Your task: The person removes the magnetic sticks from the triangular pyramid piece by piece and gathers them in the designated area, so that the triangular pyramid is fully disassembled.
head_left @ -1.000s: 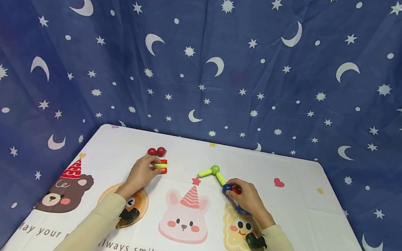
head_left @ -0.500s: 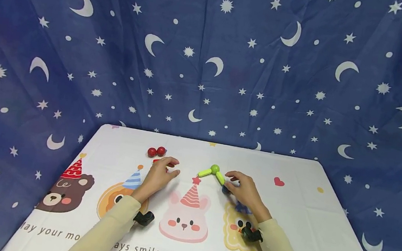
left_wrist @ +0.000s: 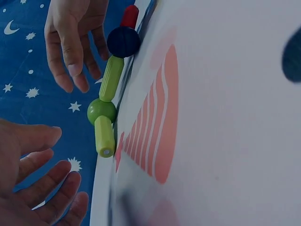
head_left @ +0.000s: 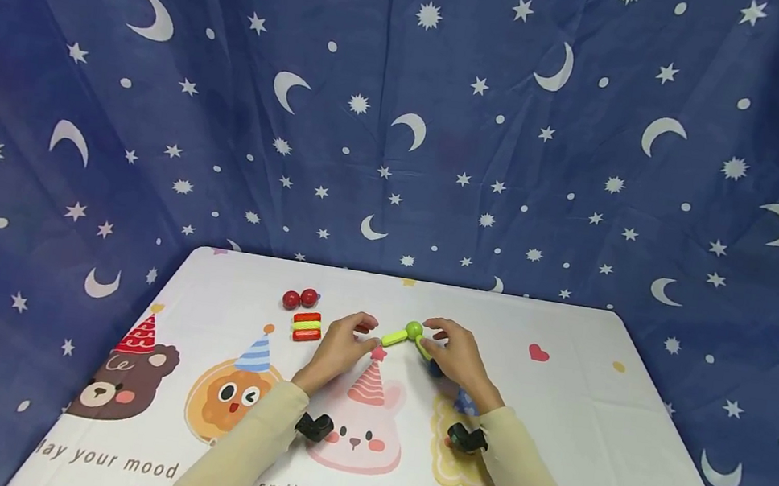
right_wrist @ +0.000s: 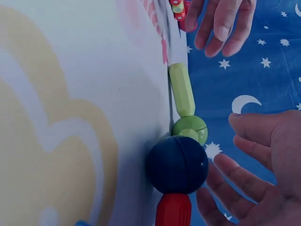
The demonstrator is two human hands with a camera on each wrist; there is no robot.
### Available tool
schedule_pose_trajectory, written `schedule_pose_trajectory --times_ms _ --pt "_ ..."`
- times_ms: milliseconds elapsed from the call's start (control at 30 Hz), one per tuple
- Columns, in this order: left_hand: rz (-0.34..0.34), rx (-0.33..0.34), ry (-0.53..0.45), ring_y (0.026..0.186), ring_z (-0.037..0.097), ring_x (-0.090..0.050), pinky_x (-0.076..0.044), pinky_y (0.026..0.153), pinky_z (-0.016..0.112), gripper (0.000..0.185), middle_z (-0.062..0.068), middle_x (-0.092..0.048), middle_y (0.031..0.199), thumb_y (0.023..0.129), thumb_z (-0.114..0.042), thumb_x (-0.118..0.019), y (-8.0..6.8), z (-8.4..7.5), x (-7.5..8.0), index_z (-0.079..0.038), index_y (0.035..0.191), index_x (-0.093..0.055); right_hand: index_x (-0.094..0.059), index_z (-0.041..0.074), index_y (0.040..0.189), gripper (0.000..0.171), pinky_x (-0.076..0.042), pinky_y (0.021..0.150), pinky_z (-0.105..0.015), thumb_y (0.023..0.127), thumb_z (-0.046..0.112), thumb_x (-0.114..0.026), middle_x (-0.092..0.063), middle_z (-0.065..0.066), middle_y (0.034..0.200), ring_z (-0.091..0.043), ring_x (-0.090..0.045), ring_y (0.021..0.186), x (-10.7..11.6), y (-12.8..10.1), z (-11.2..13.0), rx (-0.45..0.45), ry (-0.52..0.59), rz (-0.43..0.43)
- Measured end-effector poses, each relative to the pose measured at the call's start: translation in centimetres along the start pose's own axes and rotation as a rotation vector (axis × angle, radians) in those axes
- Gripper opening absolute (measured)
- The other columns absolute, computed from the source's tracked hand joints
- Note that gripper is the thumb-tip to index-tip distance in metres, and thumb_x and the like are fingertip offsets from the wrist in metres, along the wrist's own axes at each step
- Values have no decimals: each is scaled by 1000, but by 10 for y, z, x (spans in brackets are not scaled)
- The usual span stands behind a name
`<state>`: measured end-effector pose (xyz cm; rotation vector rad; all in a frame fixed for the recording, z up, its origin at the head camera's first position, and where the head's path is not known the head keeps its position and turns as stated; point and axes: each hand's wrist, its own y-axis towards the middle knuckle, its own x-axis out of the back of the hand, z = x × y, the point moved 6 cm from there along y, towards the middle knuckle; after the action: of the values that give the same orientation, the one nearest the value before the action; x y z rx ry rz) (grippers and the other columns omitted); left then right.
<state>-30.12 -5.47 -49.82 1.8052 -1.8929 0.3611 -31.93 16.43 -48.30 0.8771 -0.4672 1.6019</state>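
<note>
A jointed chain of magnetic building toy pieces lies on the table. A light green rod (head_left: 394, 338) leads to a green ball (head_left: 414, 329), then a second light green rod (left_wrist: 112, 77), a dark blue ball (right_wrist: 177, 165) and a red rod (right_wrist: 173, 210). Just left of the chain's free end is my left hand (head_left: 343, 343), fingers spread and holding nothing. My right hand (head_left: 454, 358) hovers over the chain's right part with bent, parted fingers; both wrist views show it beside the chain with nothing in its grasp. It hides the red rod in the head view.
Left of the left hand, two red rods with a yellow-green one between them form a row (head_left: 306, 327). Two red balls (head_left: 300, 298) sit behind that row. A white cartoon-printed cloth (head_left: 557, 426) covers the table, and a blue starry curtain (head_left: 405, 115) hangs behind.
The left hand let go of the rods in the row and moved right toward the chain. The right hand released the blue ball and red rod and shifted slightly left and back.
</note>
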Motion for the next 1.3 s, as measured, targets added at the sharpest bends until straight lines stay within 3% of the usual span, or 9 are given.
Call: schedule_pose_trajectory --times_ms 267,567,800,1133,1300 --pt "23 17 -8 109 26 -64 -51 97 43 32 12 -69 116 87 -16 -73 11 4 -20 -9 118 -65 -65 15 125 36 -54 87 -47 90 22 -71 -67 -9 124 -29 -66 108 -6 11 -1 -17 29 -16" --pt "47 7 37 102 23 -66 -52 94 40 31 9 -71 108 86 -14 -74 18 5 -36 -6 115 -67 -64 13 126 37 -54 90 -47 90 21 -71 -68 -14 123 -29 -70 104 -17 20 -5 -46 32 23" --pt "55 29 73 95 19 -64 -52 89 38 30 7 -71 102 85 -15 -75 23 5 -40 -7 113 -69 -65 14 123 35 -54 91 -46 90 19 -72 -70 -14 118 -27 -70 103 -23 25 -10 -76 1 51" --pt "41 43 167 74 11 -55 -45 69 28 22 1 -68 86 82 -18 -78 29 8 -44 -11 103 -72 -67 16 120 33 -54 89 -44 89 25 -73 -73 -10 110 -25 -69 99 -28 28 -12 -110 -44 52" --pt "46 40 203 74 11 -55 -43 68 28 20 1 -69 84 84 -19 -77 31 9 -45 -11 101 -73 -68 16 118 30 -54 86 -44 89 26 -73 -74 -9 107 -24 -69 95 -28 29 -10 -96 -53 49"
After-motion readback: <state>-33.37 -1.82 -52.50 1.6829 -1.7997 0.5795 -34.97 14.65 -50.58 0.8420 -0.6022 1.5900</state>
